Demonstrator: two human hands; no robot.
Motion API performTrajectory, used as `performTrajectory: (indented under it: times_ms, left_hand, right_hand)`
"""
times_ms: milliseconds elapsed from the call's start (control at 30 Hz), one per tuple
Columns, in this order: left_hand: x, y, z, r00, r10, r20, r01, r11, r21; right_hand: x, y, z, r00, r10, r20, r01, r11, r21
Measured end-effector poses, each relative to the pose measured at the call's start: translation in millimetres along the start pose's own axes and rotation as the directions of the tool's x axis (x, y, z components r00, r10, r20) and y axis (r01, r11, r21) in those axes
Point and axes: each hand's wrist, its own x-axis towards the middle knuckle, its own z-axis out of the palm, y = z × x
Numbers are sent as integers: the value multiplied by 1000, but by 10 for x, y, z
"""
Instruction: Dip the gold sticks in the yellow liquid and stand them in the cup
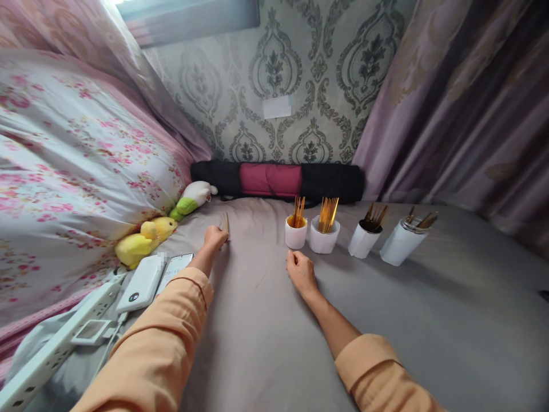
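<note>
A thin bundle like the sticks, just left of the frame's centre, probably wants a light, even pinch, held upright so none slides free. The left hand is stretched forward, fingers closed on them. Near the centre, the right hand lies curled just before a white cup; whether its fingers hold anything, I cannot tell.

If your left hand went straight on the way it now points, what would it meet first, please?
Your left hand, holding thin sticks, would probably meet the black-and-maroon roll first; only grey cloth shows between, though depth is hard to judge.
</note>
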Motion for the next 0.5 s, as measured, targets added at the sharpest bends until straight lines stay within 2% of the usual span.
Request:
performTrajectory:
  times_ms: [267, 500]
  left_hand:
    - [18, 22, 16, 999, -52, -16, 46, 964, -263]
    - [64, 31, 49, 994, -91, 54, 106, 854, -509]
  right_hand:
    - [6, 13, 16, 1000, -2, -6, 2, 1000, -10]
    - [-1, 7, 8, 1000, -5, -3, 5, 1000, -10]
